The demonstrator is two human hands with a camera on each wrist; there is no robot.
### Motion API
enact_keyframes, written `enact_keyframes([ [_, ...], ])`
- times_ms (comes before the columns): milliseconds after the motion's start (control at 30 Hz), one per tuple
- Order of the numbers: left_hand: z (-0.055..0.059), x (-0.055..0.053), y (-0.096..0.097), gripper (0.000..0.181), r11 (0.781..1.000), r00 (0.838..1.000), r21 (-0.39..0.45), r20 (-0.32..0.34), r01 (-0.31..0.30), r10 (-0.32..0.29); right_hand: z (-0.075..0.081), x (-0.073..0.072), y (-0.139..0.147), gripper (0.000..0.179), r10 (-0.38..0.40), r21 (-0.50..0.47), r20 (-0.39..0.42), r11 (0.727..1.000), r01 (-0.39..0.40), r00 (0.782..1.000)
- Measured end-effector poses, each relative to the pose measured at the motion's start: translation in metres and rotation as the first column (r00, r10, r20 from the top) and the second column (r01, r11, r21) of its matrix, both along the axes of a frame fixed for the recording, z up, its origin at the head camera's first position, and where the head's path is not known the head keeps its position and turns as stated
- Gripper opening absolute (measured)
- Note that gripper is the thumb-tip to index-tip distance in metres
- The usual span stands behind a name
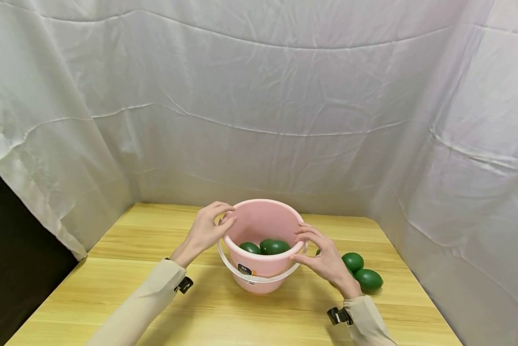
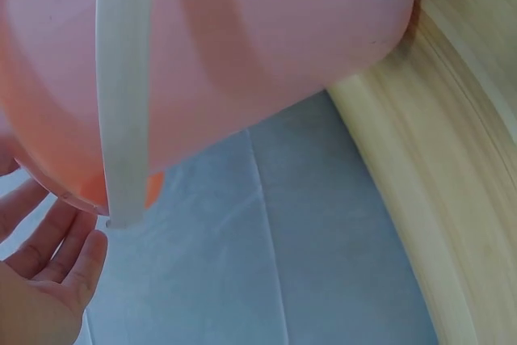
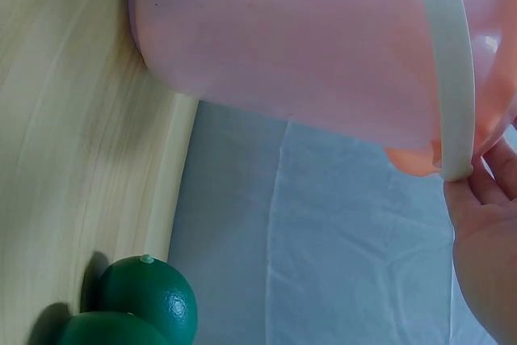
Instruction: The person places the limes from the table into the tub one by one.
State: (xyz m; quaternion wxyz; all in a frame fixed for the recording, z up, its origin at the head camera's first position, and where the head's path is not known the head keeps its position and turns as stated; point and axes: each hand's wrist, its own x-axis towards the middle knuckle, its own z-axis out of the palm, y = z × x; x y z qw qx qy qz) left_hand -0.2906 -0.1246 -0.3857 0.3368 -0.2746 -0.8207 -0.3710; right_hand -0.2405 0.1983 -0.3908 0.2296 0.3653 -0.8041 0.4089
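A pink bucket (image 1: 265,218) stands on the wooden table, with several dark green oval fruits (image 1: 277,247) inside. Its white handle (image 1: 280,277) hangs down across the front. My left hand (image 1: 207,228) holds the rim at the left, thumb and fingers bent about the edge. At the right side, my right hand (image 1: 323,254) grips the rim, with the thumb at the near edge and the fingers farther back. Both wrist views show fingertips at the rim beside the handle's ends; part of the fingers is hidden behind the bucket.
More green fruits (image 1: 369,280) lie on the table (image 1: 142,269) right of the bucket, partly hidden behind my right hand and wrist. Pale grey cloth (image 1: 259,96) hangs behind the table and along its sides. A dark area (image 1: 16,259) shows at the far left.
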Motion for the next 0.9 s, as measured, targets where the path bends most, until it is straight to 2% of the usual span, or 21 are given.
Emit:
enact_keyframes([
  [400, -0.008, 0.007, -0.009, 0.028, 1.000, 1.000, -0.008, 0.020, -0.018, 0.018, -0.001, 0.000, 0.002, 0.043, 0.008, -0.015, 0.001, 1.000, -0.008, 1.000],
  [800, -0.013, 0.012, -0.012, 0.033, 1.000, 1.000, 0.011, 0.024, 0.015, -0.015, 0.001, 0.001, 0.005, 0.043, -0.004, -0.023, -0.037, 1.000, 0.003, 0.999],
  [900, -0.014, 0.015, -0.013, 0.035, 1.000, 0.999, 0.006, 0.045, 0.021, -0.021, 0.000, 0.002, 0.006, 0.040, -0.009, -0.040, -0.052, 0.999, 0.007, 0.999],
])
